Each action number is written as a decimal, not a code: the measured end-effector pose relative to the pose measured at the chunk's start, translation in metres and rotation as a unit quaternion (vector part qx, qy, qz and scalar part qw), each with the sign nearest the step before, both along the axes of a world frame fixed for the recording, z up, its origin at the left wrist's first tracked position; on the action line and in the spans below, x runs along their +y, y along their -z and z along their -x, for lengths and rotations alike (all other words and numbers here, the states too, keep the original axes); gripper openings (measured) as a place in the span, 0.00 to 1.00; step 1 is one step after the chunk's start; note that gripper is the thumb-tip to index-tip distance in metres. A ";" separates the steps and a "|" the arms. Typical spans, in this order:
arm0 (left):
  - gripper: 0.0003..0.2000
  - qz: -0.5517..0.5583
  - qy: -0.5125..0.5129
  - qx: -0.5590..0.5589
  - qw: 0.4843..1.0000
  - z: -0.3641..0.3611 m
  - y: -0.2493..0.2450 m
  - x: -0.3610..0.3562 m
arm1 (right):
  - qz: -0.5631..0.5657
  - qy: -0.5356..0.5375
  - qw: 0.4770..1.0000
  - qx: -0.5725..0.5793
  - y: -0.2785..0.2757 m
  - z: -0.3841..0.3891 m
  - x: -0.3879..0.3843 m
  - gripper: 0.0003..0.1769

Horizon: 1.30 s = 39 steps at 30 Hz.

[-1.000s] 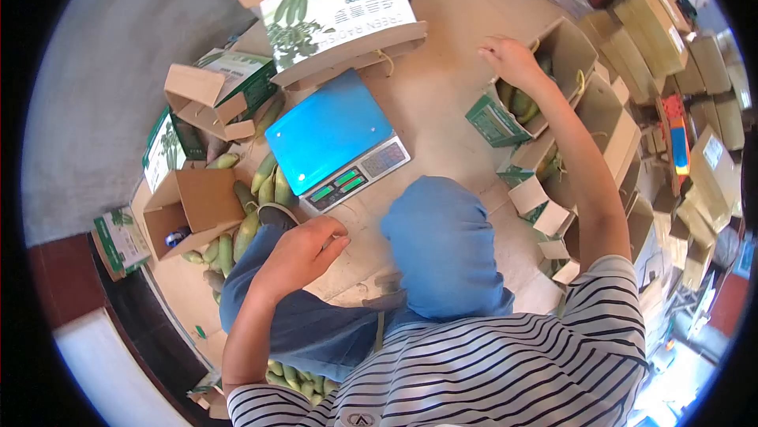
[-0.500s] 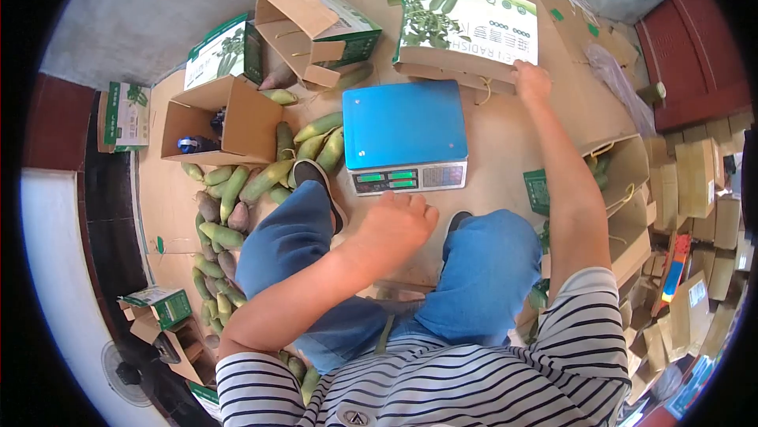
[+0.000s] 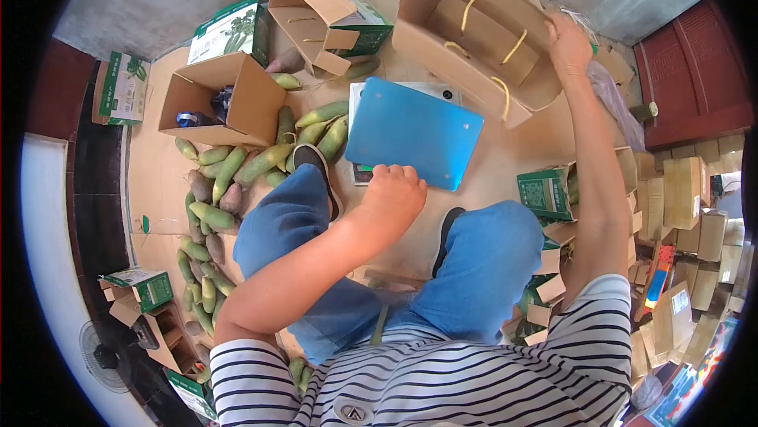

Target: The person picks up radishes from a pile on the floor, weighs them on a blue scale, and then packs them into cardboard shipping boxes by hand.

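Curled fingers of my left hand (image 3: pixel 395 196) are at the front edge of the blue plate (image 3: pixel 414 133); what they hold, if anything, is hidden. That plate lies skewed across the white scale (image 3: pixel 357 103), baring the scale's back part. At the upper right, my right hand (image 3: pixel 570 46) is closed on the rim of a cardboard box (image 3: pixel 478 28). The box is tilted, its open side toward me, showing a bare inside and yellow cord handles.
Green radishes (image 3: pixel 230 174) lie in a heap at the left, beside an open box (image 3: pixel 257 107) with dark blue things inside. Another open box (image 3: pixel 308 8) lies behind. More cartons (image 3: pixel 679 198) are stacked at the right, near a red door (image 3: pixel 695 71).
The box in my right hand has turned from its printed side to its open side and moved up. The blue plate has swung askew on the scale. My left hand has shifted slightly left and up.
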<state>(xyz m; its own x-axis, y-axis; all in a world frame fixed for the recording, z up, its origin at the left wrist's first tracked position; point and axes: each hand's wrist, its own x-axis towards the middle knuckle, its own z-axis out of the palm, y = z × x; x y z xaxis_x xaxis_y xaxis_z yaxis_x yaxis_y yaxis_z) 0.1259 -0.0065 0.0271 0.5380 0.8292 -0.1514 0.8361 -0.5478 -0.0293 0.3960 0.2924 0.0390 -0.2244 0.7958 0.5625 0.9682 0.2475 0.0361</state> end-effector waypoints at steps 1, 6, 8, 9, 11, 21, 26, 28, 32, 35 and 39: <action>0.08 0.010 -0.002 -0.004 1.000 -0.001 0.003 -0.001 | 0.011 0.028 1.000 0.007 0.000 -0.001 -0.002 0.11; 0.09 0.028 0.018 0.004 0.999 -0.004 0.010 -0.005 | 0.001 0.078 0.997 0.023 -0.001 -0.028 -0.002 0.15; 0.09 0.049 0.018 0.018 0.998 -0.004 0.011 -0.007 | 0.015 0.085 0.996 0.013 -0.022 -0.028 -0.018 0.17; 0.10 0.060 0.017 0.025 0.998 -0.004 0.012 -0.007 | 0.023 0.089 0.996 0.007 -0.031 -0.028 -0.026 0.17; 0.11 0.083 0.009 0.027 0.996 -0.003 0.018 -0.006 | -0.014 0.067 0.998 0.006 -0.033 -0.050 -0.027 0.18; 0.14 0.249 -0.119 0.029 0.961 0.080 0.058 0.095 | 0.139 0.325 0.935 0.034 0.045 -0.272 -0.029 0.24; 0.16 0.208 -0.203 -0.016 0.957 0.091 0.127 0.158 | -0.113 0.067 0.989 0.062 0.062 -0.184 -0.086 0.16; 0.18 0.206 -0.239 -0.041 0.948 0.087 0.152 0.168 | 0.076 -0.011 0.974 0.211 0.087 -0.100 -0.135 0.10; 0.25 0.163 -0.346 -0.246 0.891 0.071 0.243 0.164 | 0.526 -0.045 0.731 0.433 0.237 -0.053 -0.218 0.12; 0.27 0.181 -0.386 -0.286 0.858 0.060 0.258 0.154 | 0.609 0.177 0.566 0.527 0.312 -0.052 -0.225 0.15; 0.26 0.140 -0.394 -0.304 0.856 0.050 0.264 0.146 | 0.595 0.257 0.385 0.657 0.360 -0.040 -0.229 0.15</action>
<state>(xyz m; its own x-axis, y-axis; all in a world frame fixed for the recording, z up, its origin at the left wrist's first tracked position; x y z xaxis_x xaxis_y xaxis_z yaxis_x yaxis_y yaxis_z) 0.0764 0.1394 -0.2365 -0.1215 0.9479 -0.2944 0.7635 0.2788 0.5825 0.4360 0.0637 -0.3211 -0.0092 0.4145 -0.9100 -0.1102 -0.9049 -0.4111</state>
